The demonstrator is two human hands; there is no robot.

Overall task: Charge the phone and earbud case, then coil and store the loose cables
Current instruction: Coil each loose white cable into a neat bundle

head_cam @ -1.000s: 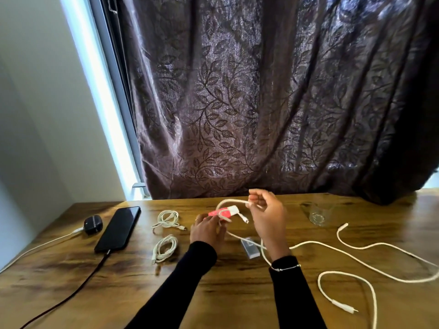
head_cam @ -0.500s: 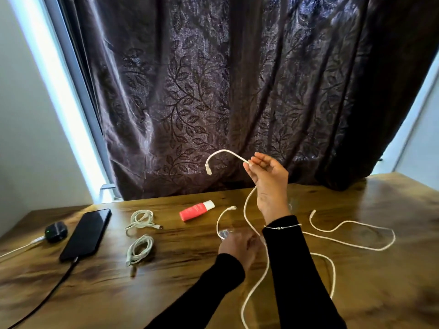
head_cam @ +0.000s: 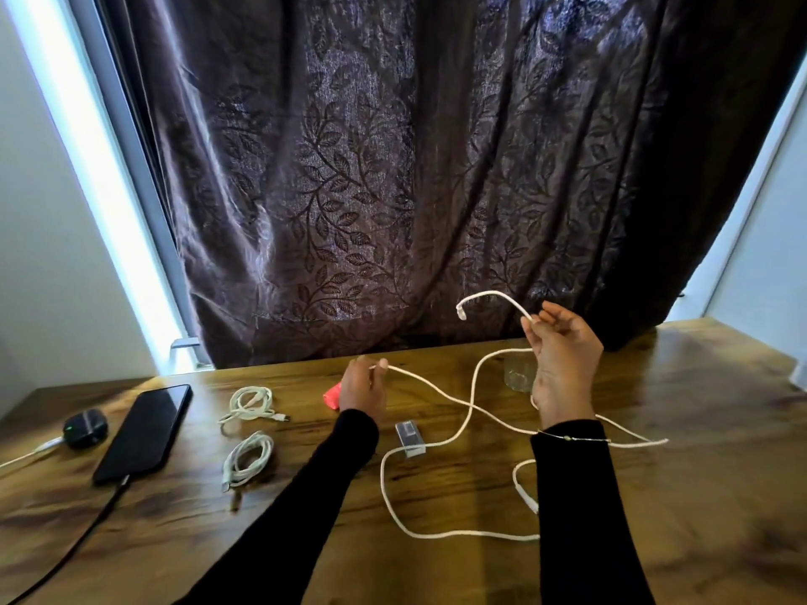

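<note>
A long white braided cable (head_cam: 454, 434) trails in loose loops over the wooden table (head_cam: 436, 561). My right hand (head_cam: 563, 355) is raised and pinches the cable near one plug end, which arcs up to the left. My left hand (head_cam: 362, 386) pinches another stretch of the same cable just above the table. At the far left a black phone (head_cam: 144, 432) lies with a dark cable plugged in, and a dark earbud case (head_cam: 85, 427) with a white cable attached sits beside it. Two coiled white cables (head_cam: 253, 403) (head_cam: 246, 458) lie between phone and hands.
A red tube (head_cam: 332, 395) lies partly behind my left hand. A small clear box (head_cam: 409, 438) sits under the cable. A glass (head_cam: 517, 373) stands behind my right hand. A dark leaf-patterned curtain (head_cam: 393, 189) hangs along the table's far edge.
My left hand has risen from the small box and now pinches the cable farther left. The right hand has shifted right, still holding the plug end up. The camera view swung.
</note>
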